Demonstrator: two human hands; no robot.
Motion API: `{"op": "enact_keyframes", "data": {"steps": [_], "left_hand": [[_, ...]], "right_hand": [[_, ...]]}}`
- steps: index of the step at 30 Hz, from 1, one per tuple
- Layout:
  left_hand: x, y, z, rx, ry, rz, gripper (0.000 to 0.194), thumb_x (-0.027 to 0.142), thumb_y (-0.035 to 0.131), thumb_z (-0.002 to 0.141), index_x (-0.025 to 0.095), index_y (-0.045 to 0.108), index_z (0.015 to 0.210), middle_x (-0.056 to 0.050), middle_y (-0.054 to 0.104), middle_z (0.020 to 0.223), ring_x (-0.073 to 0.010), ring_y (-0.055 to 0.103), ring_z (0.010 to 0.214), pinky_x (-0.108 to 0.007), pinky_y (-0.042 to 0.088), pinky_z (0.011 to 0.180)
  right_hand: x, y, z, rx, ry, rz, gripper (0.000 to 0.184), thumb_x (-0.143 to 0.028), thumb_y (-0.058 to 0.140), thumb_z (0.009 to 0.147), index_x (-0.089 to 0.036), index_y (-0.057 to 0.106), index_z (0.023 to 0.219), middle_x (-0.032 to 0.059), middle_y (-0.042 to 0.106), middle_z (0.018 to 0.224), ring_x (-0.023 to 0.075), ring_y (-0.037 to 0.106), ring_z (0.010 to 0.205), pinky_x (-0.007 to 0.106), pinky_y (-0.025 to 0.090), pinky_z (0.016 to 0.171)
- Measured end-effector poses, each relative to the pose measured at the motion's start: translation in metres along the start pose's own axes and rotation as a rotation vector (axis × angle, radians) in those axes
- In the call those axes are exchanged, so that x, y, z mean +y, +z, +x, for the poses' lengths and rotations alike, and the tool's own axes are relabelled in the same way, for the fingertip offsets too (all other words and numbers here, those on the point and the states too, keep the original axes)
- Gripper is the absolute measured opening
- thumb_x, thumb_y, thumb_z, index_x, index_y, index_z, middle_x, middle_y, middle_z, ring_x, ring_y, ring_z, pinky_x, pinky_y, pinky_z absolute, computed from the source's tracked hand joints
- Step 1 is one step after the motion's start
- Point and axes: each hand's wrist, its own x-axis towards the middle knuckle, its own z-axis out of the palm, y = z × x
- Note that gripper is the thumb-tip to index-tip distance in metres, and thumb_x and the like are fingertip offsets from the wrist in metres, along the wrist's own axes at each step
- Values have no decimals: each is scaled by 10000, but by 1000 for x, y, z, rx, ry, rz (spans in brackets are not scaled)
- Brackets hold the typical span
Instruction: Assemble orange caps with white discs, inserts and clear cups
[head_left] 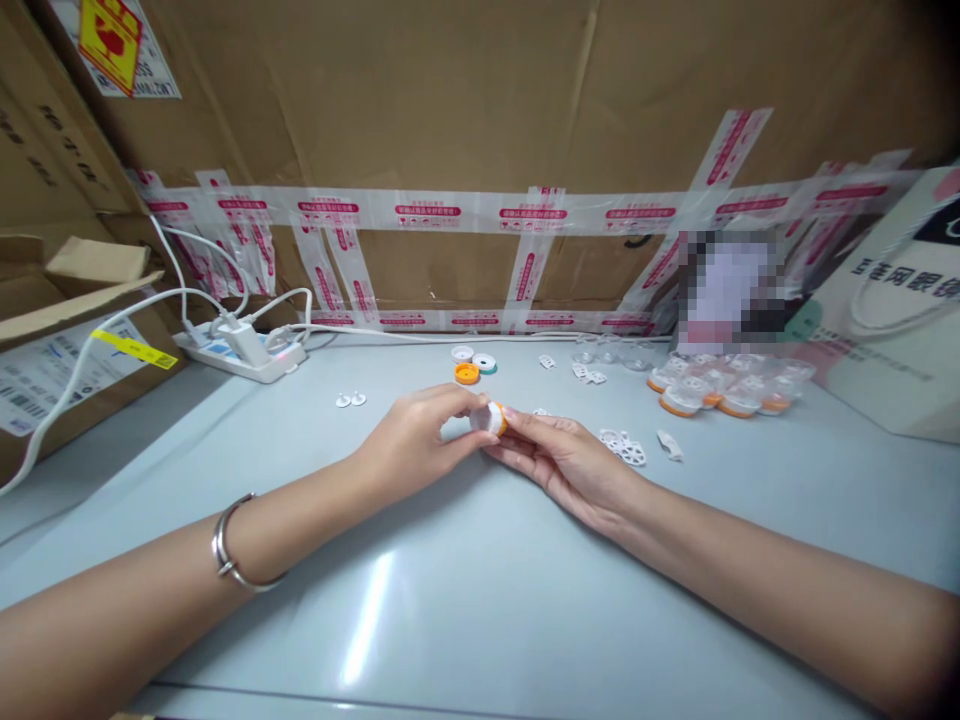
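Observation:
Both of my hands meet over the middle of the pale grey table (465,600). My left hand (416,440) and my right hand (562,455) pinch the same small round case (491,417), white with an orange rim, between their fingertips. A silver bangle (229,550) circles my left wrist. Just beyond the hands lie an orange cap (466,373), a white cap (462,353) and a teal-ringed cap (484,362).
A cluster of clear and orange cases (720,385) sits at the right, with white plastic inserts (624,446) scattered nearby. A white power strip (244,352) with cables lies back left. Cardboard boxes (480,120) wall the rear; a paper bag (892,310) stands at right.

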Motion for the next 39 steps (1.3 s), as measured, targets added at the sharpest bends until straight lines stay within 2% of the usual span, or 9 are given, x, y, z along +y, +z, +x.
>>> {"op": "enact_keyframes", "data": {"steps": [3, 8, 11, 16, 21, 26, 30, 36, 39], "left_hand": [[-1, 0, 1, -8, -2, -7, 164, 235, 595, 806, 173, 577, 957, -45, 648, 939, -153, 604, 878, -285, 474, 807], [0, -5, 2, -56, 101, -13, 175, 185, 552, 832, 183, 565, 1007, -61, 626, 1043, -168, 576, 989, -317, 454, 880], [0, -4, 1, -58, 104, -20, 196, 186, 544, 837, 180, 557, 1033, -68, 615, 1061, -167, 573, 994, -316, 452, 885], [-1, 0, 1, -5, 20, -18, 169, 242, 584, 814, 161, 570, 962, -56, 640, 944, -161, 597, 913, -305, 468, 843], [1, 1, 1, 29, 14, 22, 157, 250, 606, 800, 166, 578, 930, -31, 650, 876, -143, 607, 822, -278, 482, 772], [1, -2, 1, -21, 96, 22, 176, 203, 556, 836, 175, 559, 1009, -62, 630, 1027, -160, 586, 969, -303, 462, 873], [-1, -2, 1, -29, 137, 32, 196, 197, 542, 843, 189, 555, 1039, -62, 624, 1071, -167, 579, 1003, -312, 459, 891], [-1, 2, -1, 3, -12, -23, 277, 240, 573, 822, 165, 549, 1088, -62, 639, 996, -161, 607, 907, -306, 489, 835], [1, 3, 0, 0, -35, -52, 300, 249, 573, 819, 162, 552, 1106, -60, 639, 995, -161, 607, 900, -312, 488, 843]], "right_hand": [[0, 0, 0, 5, 4, 8, 111, -212, 651, 748, -129, 716, 785, 57, 711, 836, 145, 650, 849, 297, 483, 915], [-1, -1, 0, -16, 9, 12, 123, -223, 658, 747, -122, 714, 788, 72, 711, 879, 158, 645, 885, 312, 476, 922], [-1, -1, 0, -22, 7, 16, 124, -217, 651, 753, -121, 715, 799, 70, 714, 864, 156, 647, 874, 303, 486, 906], [0, -1, 1, -7, -13, 24, 117, -206, 654, 745, -125, 720, 797, 64, 716, 844, 149, 650, 850, 285, 490, 898], [0, 1, 0, 1, -22, 20, 110, -201, 655, 741, -126, 719, 791, 67, 714, 864, 152, 649, 855, 289, 492, 896], [-1, -1, -1, -5, -6, 13, 122, -214, 646, 754, -130, 715, 808, 70, 714, 868, 159, 649, 880, 305, 488, 903], [-1, -1, 1, -16, -3, 14, 133, -204, 630, 767, -122, 712, 831, 75, 714, 877, 159, 650, 878, 294, 499, 887], [-1, 1, 0, 2, -11, 32, 115, -178, 622, 769, -121, 713, 811, 65, 719, 844, 143, 660, 830, 265, 513, 863], [-2, 2, -1, 18, -8, 36, 118, -177, 611, 778, -127, 713, 812, 63, 720, 842, 141, 663, 820, 266, 515, 858]]}}
